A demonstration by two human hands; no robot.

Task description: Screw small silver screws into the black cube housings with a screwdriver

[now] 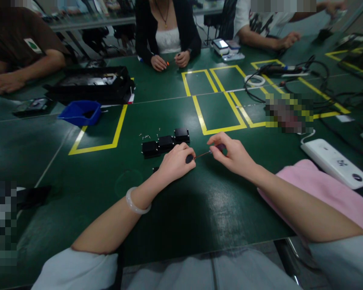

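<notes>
A big green table [181, 229] is filling most of the view, with yellow tape [224, 130] making boxes on it. Three other people are sitting around it: a person in brown [27, 36] on the left, a person in a black jacket [142, 36] across the table, and a person in a white top [242, 20] farther right. A pink cloth [308, 185] is lying at the right, under the right arm. A long black tray [87, 94] is sitting at the far left. A white power strip [335, 161] is resting just beside the cloth. The left hand [175, 161] is curling its fingers around a small black piece [189, 158], out over the middle of the table. The right hand [234, 155] is gripping the handle of a screwdriver [203, 154] between thumb and fingers. A blue bin [78, 114] is standing in front of the tray. Three black blocks [165, 141] are sitting in a slanting row just past the left hand. The screwdriver's thin rod is pointing at the black piece; I cannot tell if its tip is touching. Tiny screws [146, 137] are lying scattered behind the blocks.
</notes>
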